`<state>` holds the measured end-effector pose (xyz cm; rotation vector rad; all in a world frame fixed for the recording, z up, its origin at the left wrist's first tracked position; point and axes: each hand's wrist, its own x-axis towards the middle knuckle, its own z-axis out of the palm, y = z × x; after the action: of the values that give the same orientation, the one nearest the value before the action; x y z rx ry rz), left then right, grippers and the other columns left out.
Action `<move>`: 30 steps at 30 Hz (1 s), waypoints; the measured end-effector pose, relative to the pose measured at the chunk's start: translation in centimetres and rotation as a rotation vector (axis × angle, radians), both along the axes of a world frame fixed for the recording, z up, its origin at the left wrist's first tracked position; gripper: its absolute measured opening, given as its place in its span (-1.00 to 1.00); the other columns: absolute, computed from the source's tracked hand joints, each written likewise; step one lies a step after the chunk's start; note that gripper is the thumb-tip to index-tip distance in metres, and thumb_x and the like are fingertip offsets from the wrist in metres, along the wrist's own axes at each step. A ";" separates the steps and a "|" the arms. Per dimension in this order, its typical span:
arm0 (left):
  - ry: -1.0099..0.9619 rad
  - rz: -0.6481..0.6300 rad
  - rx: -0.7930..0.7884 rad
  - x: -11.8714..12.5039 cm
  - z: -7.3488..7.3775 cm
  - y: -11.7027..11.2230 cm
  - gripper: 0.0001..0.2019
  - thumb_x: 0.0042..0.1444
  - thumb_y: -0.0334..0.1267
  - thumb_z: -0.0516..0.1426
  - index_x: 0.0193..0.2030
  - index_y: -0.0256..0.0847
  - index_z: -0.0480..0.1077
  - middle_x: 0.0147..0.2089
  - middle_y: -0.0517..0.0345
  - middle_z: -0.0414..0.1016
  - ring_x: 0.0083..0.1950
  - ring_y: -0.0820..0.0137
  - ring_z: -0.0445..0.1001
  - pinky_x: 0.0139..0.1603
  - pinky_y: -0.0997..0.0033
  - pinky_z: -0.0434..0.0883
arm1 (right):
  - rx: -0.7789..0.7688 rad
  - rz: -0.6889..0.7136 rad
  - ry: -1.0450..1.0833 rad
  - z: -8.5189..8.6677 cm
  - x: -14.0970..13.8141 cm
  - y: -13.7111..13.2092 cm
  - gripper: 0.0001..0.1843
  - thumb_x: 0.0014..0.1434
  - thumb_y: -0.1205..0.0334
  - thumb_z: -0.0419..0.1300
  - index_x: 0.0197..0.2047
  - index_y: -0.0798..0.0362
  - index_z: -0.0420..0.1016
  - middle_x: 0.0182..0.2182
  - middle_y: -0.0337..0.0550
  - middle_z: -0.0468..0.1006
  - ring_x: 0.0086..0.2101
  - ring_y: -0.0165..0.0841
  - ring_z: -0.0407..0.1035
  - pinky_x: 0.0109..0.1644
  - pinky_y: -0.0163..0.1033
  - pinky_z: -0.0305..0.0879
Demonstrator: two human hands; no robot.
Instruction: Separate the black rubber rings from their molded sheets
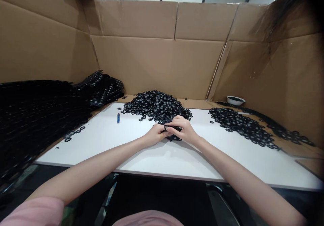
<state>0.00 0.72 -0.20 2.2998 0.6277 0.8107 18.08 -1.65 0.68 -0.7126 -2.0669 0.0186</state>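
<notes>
A big heap of small black rings [155,105] lies on the white table [182,158] at its middle back. Both my hands meet just in front of that heap. My left hand [155,135] is closed in a pinch on a small black ring piece. My right hand [182,130] is closed too, fingers curled over a little cluster of black rings [174,137] resting on the table. The two hands touch at the fingertips, and what lies under the right palm is hidden.
A second spread of black rings [240,124] runs along the right side. A white bowl [235,100] stands at the back right. Black perforated sheets [37,118] pile up on the left. A small blue object [118,117] lies left of the heap. Cardboard walls [157,57] surround the table.
</notes>
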 end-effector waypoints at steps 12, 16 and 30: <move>0.012 -0.022 0.007 -0.2 -0.2 0.1 -0.69 0.20 -0.16 0.07 -0.40 -0.35 0.46 -0.40 0.15 0.52 -0.38 0.43 0.42 -0.33 0.54 0.31 | -0.205 0.022 0.027 -0.3 0.7 0.5 -0.55 0.28 -0.08 0.01 -0.32 0.03 0.61 -0.41 -0.09 0.50 -0.35 -0.29 0.36 -0.25 -0.16 0.23; 0.042 -0.028 0.092 -0.1 0.1 -0.3 -0.68 0.19 -0.16 0.08 -0.47 -0.35 0.44 -0.45 0.18 0.48 -0.41 0.47 0.37 -0.36 0.56 0.26 | -0.220 0.022 0.043 0.0 0.7 0.4 -0.51 0.32 -0.05 -0.06 -0.37 0.03 0.57 -0.45 -0.13 0.52 -0.37 -0.30 0.36 -0.25 -0.18 0.22; 0.065 -0.001 0.160 -0.1 -0.1 0.0 -0.69 0.20 -0.16 0.06 -0.40 -0.34 0.48 -0.46 0.17 0.48 -0.43 0.49 0.34 -0.38 0.57 0.23 | -0.117 -0.040 -0.022 0.1 0.0 -0.3 -0.71 0.30 0.14 0.05 -0.34 0.02 0.54 -0.42 -0.14 0.57 -0.37 -0.30 0.36 -0.23 -0.16 0.19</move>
<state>-0.12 0.74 -0.30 2.4800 0.6093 0.8142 18.10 -1.92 0.76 -0.8291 -2.0849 0.1102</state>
